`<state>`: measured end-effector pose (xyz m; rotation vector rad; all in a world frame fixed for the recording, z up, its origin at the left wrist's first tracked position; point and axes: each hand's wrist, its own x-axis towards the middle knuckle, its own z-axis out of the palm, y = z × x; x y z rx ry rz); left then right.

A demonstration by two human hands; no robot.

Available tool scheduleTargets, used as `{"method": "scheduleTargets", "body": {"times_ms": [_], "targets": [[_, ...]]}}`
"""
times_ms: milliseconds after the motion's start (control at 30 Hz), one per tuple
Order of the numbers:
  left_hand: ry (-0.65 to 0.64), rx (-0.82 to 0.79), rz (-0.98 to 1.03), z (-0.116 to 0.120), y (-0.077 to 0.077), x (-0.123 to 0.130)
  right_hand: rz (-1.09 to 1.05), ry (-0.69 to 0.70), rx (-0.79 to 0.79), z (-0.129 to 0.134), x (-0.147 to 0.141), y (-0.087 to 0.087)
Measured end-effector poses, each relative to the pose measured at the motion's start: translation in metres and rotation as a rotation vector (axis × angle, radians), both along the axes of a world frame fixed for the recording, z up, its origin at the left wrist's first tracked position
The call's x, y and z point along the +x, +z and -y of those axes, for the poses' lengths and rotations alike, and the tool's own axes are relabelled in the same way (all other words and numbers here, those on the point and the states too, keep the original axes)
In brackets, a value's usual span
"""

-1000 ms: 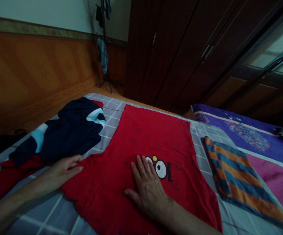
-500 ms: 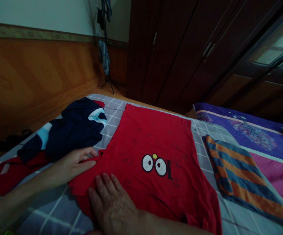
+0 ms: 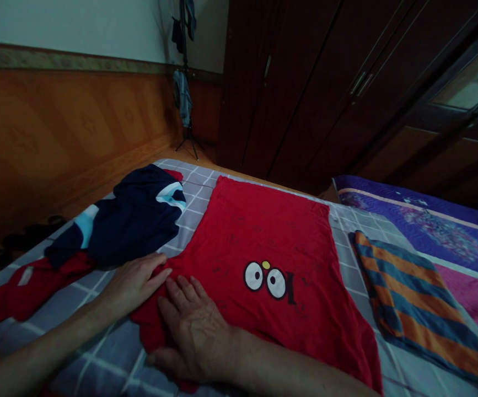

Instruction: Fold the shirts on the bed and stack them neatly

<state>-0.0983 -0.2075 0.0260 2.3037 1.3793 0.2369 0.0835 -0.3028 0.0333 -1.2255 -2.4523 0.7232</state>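
A red T-shirt (image 3: pixel 259 231) lies spread over the bed, printed with two big cartoon eyes, a yellow dot and a dark letter-like mark. My left hand (image 3: pixel 141 281) is at the shirt's left sleeve, its thumb and fingers closed on the sleeve's upper edge. Beside it, my right hand (image 3: pixel 199 331) rests palm down across the sleeve and the near left part of the shirt, fingers stretched out. Small wrinkles run through the cloth near both hands. My right forearm covers part of the shirt's near side.
A dark blue garment (image 3: pixel 127 220) with light blue bands lies in a heap at left, over a red one (image 3: pixel 36 284). On the right is a folded orange-and-blue striped cloth (image 3: pixel 412 286). Purple bedding (image 3: pixel 420 215), a dark wardrobe (image 3: pixel 296 82) and a coat stand (image 3: pixel 184 82) lie beyond.
My left hand has turned over the sleeve edge, its fingers coming closer to the thumb. The sleeve is bunched nearer my right hand, which stays flat. The view has shifted slightly.
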Motion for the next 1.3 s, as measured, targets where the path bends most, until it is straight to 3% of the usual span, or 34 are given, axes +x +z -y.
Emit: {"method": "scheduleTargets", "body": {"times_ms": [133,267,467,733,967,1033,1133,1200,1300], "targets": [[0.1,-0.078,0.133,-0.005,-0.013,-0.008,0.011,-0.091,0.011,-0.015,0.003,-0.001],[0.149,-0.111,0.23,-0.007,-0.022,-0.013,0.064,-0.067,0.004,-0.018,0.004,-0.001],[0.141,-0.172,0.321,-0.002,-0.013,-0.008,0.077,-0.017,0.025,0.006,-0.001,-0.004],[-0.071,-0.04,0.21,0.016,0.024,0.029,0.158,-0.039,0.195,0.026,-0.01,-0.02],[-0.344,-0.219,0.079,0.042,0.033,0.05,0.157,-0.038,0.504,0.045,-0.001,-0.046],[-0.359,-0.232,0.067,0.042,0.036,0.049,0.102,-0.034,0.593,0.048,0.001,-0.044],[-0.313,-0.14,0.121,0.034,0.036,0.047,0.023,-0.053,0.619,0.049,0.006,-0.028],[-0.306,-0.003,0.114,0.028,0.028,0.045,-0.016,-0.09,0.597,0.048,0.008,-0.014],[-0.444,0.149,-0.016,0.02,0.006,0.039,0.009,-0.118,0.569,0.044,0.011,-0.007]]}}
